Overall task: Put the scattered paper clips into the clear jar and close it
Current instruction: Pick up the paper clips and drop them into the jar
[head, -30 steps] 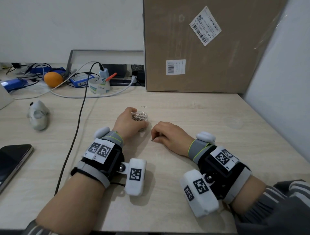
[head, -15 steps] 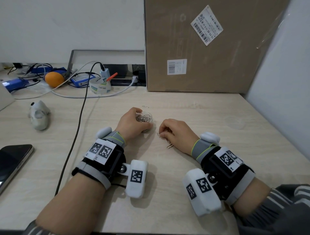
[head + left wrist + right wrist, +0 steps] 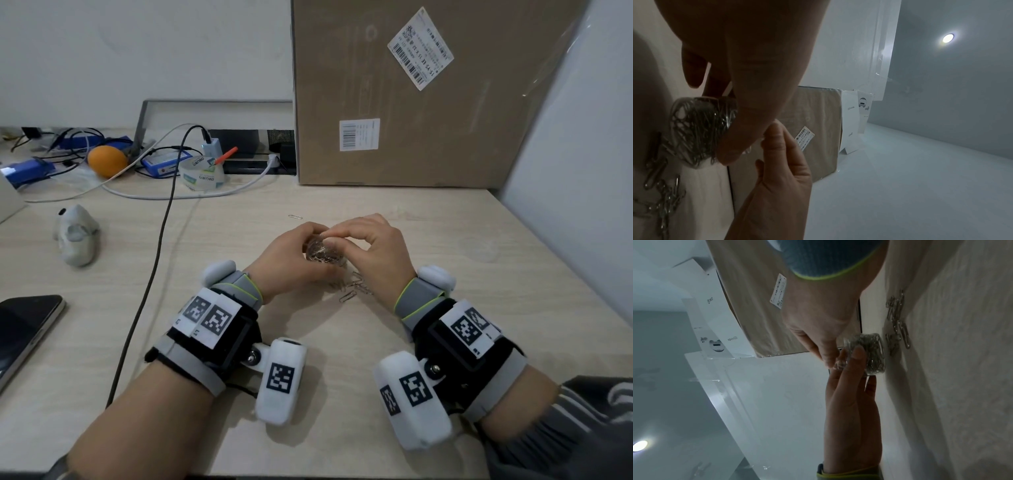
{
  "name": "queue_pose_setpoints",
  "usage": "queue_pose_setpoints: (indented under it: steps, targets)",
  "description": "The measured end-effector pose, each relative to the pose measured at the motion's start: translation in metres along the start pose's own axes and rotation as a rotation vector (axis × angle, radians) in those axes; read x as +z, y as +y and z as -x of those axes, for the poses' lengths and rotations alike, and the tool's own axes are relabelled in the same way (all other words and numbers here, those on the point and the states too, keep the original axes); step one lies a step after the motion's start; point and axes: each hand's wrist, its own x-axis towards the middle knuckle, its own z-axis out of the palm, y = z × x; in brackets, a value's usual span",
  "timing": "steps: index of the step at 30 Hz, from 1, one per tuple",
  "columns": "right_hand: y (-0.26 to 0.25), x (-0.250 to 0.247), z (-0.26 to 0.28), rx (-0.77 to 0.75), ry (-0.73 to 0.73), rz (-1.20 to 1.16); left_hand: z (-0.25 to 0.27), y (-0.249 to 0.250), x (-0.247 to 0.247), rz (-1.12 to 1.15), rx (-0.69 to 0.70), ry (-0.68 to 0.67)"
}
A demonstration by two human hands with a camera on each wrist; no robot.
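Risen from the table, right hand (image 3: 373,250) pinches over jar (image 3: 322,253); left hand (image 3: 291,257) grips it.

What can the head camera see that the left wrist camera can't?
Only the head view shows the phone, the orange and one lone paper clip behind the hands. Only the left wrist view shows a ceiling light. Both show the clear jar of clips, held by the left hand, and the cardboard box.
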Motion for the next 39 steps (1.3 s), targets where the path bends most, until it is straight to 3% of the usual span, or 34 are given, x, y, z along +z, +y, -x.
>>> queue_pose_setpoints:
  steps: [3, 6, 10, 13, 17, 22, 26, 30, 32, 39]
  targets:
    - [0.001, -0.007, -0.003, -0.013, 0.042, 0.045, -0.001, -0.003, -0.001, -0.004, -0.018, 0.033]
    - [0.009, -0.020, -0.010, 0.132, 0.079, 0.123, -0.003, -0.006, -0.003, -0.010, -0.053, 0.066]
    - [0.019, -0.033, -0.010, 0.381, -0.058, 0.404, -0.005, -0.009, -0.004, -0.048, -0.076, 0.110]
    - [0.017, -0.032, -0.008, 0.438, -0.195, 0.463, -0.006, -0.012, -0.004, -0.063, -0.095, 0.146]
    - [0.010, -0.022, -0.003, 0.409, -0.368, 0.347, -0.009, -0.015, -0.006, -0.086, -0.116, 0.184]
    - [0.004, -0.016, 0.000, 0.409, -0.362, 0.024, -0.010, -0.017, -0.007, -0.076, -0.128, 0.198]
    - [0.010, -0.022, -0.002, 0.312, -0.371, 0.184, -0.010, -0.018, -0.008, -0.070, -0.129, 0.204]
    - [0.013, -0.029, 0.000, 0.274, -0.698, 0.448, -0.011, -0.018, -0.010, -0.084, -0.131, 0.215]
    - [0.014, -0.028, 0.001, 0.229, -0.770, 0.483, -0.012, -0.019, -0.010, -0.085, -0.135, 0.215]
    - [0.021, -0.012, 0.002, 0.076, -0.627, 0.275, -0.012, -0.021, -0.009, -0.091, -0.133, 0.217]
